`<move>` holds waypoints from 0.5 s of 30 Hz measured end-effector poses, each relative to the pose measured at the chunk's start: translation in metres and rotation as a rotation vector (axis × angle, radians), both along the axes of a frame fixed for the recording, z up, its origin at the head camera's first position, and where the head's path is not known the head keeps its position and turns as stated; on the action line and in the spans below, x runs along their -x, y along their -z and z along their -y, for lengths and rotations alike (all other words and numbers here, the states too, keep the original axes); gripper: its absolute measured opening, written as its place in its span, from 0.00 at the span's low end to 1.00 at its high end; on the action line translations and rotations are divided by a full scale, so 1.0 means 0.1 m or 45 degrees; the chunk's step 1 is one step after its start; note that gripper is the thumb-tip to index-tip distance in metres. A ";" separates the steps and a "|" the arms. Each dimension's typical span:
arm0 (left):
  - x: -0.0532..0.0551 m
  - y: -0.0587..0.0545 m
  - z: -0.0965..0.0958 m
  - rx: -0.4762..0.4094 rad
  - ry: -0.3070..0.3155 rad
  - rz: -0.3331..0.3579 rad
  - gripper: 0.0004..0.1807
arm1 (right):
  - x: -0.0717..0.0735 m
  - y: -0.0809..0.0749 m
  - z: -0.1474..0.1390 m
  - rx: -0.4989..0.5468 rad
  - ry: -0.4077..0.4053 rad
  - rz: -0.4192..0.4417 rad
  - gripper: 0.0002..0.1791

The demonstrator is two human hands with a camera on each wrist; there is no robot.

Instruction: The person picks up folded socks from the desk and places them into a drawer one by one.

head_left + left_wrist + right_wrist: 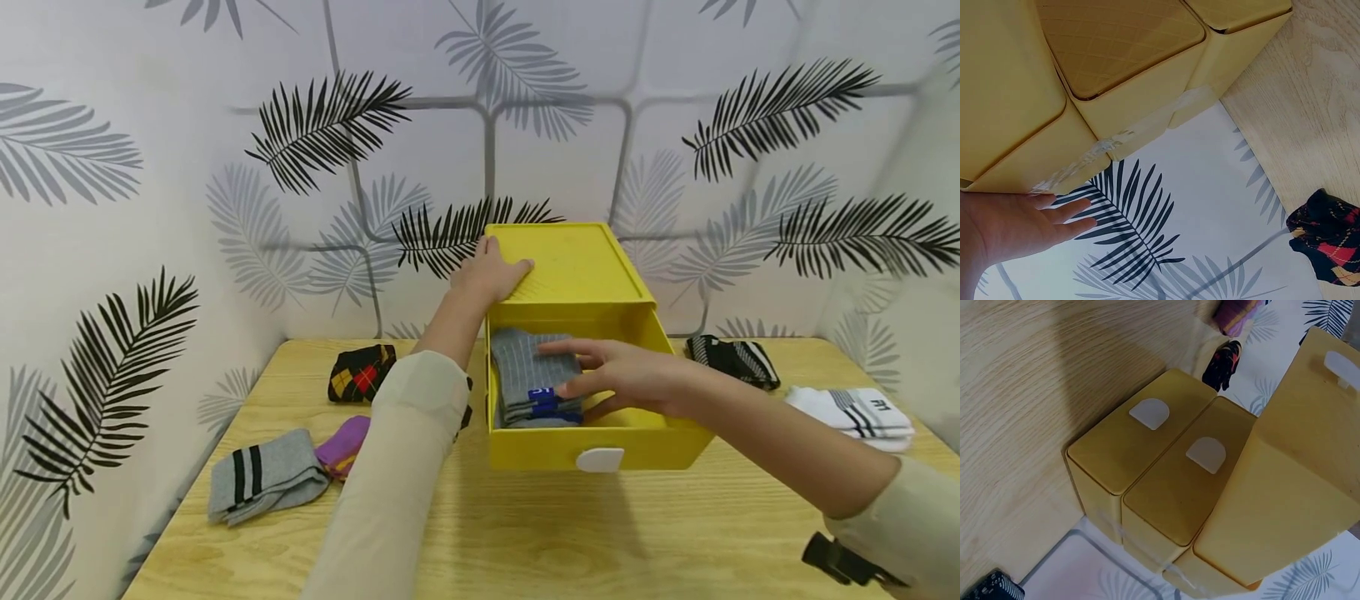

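In the pulled-out top drawer (pixel 536 452) of the yellow drawer unit (pixel 570 262), we see the folded grey socks (pixel 531 362), on the left side. Their blue label (pixel 542 402) bears a small pale mark that we cannot read surely. To the right, the folded white socks (pixel 855 412) on the wooden table (pixel 555 550) carry dark characters (too small for us to make out) and black stripes.

The grey socks have thin pale lines, and they lie in a neat stack. We see the right hand (pixel 615 379) at their right edge, fingers parted and loosely extended, the thumb beside the label. The left hand (pixel 487 271) rests on the unit's upper left edge, fingers nearly straight along the side, thumb out over the top.

Left of the unit we find an argyle sock bundle (pixel 362 373), a purple bundle (pixel 347 444) and light grey socks (pixel 266 477) with two black bands; on the right, a black patterned pair (pixel 733 361) lies behind the white one.
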State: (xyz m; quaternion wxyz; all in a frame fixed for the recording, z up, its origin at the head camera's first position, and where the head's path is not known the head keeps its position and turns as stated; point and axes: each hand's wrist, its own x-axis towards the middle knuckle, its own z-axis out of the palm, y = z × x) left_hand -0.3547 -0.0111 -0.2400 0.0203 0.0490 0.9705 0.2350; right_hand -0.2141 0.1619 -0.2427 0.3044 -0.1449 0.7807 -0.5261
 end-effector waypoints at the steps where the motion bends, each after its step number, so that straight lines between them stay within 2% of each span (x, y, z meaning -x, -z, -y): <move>1: 0.00 0.00 0.00 0.002 0.000 -0.005 0.44 | -0.01 -0.01 -0.02 0.003 0.000 0.003 0.37; 7: -0.02 -0.02 0.00 0.010 -0.003 -0.017 0.44 | -0.07 -0.06 -0.18 -0.003 -0.011 -0.011 0.38; 15: -0.02 0.00 0.00 -0.004 0.007 -0.005 0.44 | -0.26 -0.20 -0.49 0.015 -0.014 -0.196 0.34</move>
